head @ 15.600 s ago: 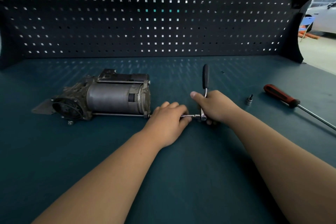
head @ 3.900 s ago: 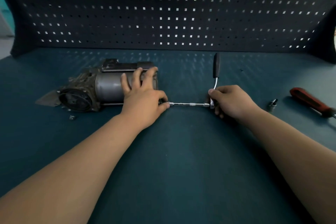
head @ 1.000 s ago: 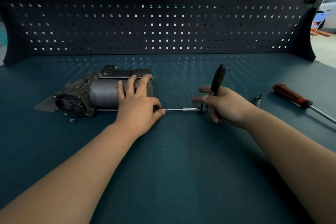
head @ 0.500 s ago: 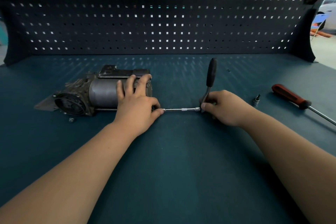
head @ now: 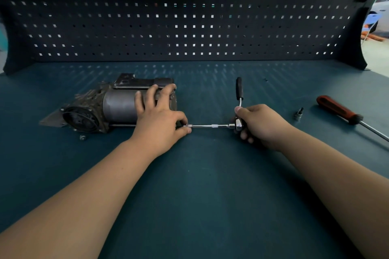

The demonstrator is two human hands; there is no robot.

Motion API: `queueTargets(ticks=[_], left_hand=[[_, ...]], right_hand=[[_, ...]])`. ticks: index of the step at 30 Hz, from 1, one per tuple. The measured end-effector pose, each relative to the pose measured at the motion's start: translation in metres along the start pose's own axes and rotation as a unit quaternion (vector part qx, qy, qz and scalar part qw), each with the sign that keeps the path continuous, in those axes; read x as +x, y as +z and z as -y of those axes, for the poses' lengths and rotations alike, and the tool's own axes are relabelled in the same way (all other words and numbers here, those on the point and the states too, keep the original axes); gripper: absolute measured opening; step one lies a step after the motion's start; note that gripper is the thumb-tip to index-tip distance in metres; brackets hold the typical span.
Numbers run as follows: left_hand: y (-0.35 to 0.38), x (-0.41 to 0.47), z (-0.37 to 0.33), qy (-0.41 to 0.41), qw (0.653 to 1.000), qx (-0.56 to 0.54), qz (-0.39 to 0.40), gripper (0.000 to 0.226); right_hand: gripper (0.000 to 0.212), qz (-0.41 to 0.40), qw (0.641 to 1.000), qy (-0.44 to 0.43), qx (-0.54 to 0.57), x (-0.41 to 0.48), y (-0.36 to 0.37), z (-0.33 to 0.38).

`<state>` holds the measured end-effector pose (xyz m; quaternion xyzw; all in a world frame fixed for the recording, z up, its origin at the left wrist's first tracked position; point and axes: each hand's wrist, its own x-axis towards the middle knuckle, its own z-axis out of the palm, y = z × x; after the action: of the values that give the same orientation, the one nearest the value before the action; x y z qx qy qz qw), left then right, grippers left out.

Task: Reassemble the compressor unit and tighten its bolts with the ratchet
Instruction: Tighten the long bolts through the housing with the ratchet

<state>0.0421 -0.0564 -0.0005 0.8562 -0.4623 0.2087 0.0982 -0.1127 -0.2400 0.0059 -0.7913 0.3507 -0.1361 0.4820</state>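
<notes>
Steadying the compressor (head: 117, 107) on the desk (head: 200, 195), your left hand (head: 160, 124) lays three fingers (head: 150, 96) on its casing while pinching the extension bar (head: 210, 126); your right hand (head: 261, 126) grips the ratchet (head: 239, 90) at its head.

Teal bench (head: 200, 206) carries compressor (head: 117, 105), screwdriver (head: 339, 110), socket (head: 299, 114), bolt (head: 82, 137)

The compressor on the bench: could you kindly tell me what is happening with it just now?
A person is working on a bolt of the compressor unit. The left hand lies over its right end, thumb and forefinger pinching the tip of the extension bar where it meets the housing. The right hand grips the ratchet at its head, handle pointing away from the person. A spare socket and a red-handled screwdriver lie untouched on the bench to the right.
</notes>
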Motion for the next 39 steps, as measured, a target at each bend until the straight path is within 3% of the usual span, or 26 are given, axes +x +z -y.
queueTargets(ticks=[6,8,10,13,15,24,27,34,39], left_hand=[[0.0,0.0,-0.002,-0.005,1.0,0.007,0.0,0.022],[0.0,0.0,-0.002,-0.006,1.0,0.008,0.001,0.022],[0.0,0.0,-0.002,-0.006,1.0,0.008,0.002,0.022],[0.0,0.0,-0.002,-0.005,1.0,0.004,0.003,0.022],[0.0,0.0,-0.001,-0.004,1.0,0.003,0.005,0.022],[-0.002,-0.001,-0.002,-0.004,1.0,0.013,0.019,0.022],[-0.001,-0.001,-0.002,-0.004,1.0,0.01,0.017,0.022],[0.0,0.0,0.0,0.004,1.0,0.008,0.008,0.026],[-0.001,0.0,-0.001,0.001,1.0,0.001,0.016,0.023]], right_hand=[[0.013,0.077,0.979,-0.011,0.189,-0.002,-0.006,-0.001],[0.009,0.106,0.976,-0.031,0.186,-0.002,-0.011,-0.002],[0.016,0.139,0.974,-0.052,0.173,-0.003,-0.017,-0.005],[0.028,0.147,0.981,-0.108,0.061,-0.007,-0.021,-0.005],[0.03,0.154,0.979,-0.108,0.077,-0.008,-0.02,-0.005],[0.021,0.129,0.982,-0.1,0.096,0.0,-0.016,-0.007],[0.008,0.133,0.982,-0.097,0.095,0.0,-0.015,-0.006],[0.046,0.103,0.992,-0.072,0.012,0.001,-0.007,0.001],[0.048,0.062,0.995,-0.053,-0.058,0.0,-0.003,0.0]])
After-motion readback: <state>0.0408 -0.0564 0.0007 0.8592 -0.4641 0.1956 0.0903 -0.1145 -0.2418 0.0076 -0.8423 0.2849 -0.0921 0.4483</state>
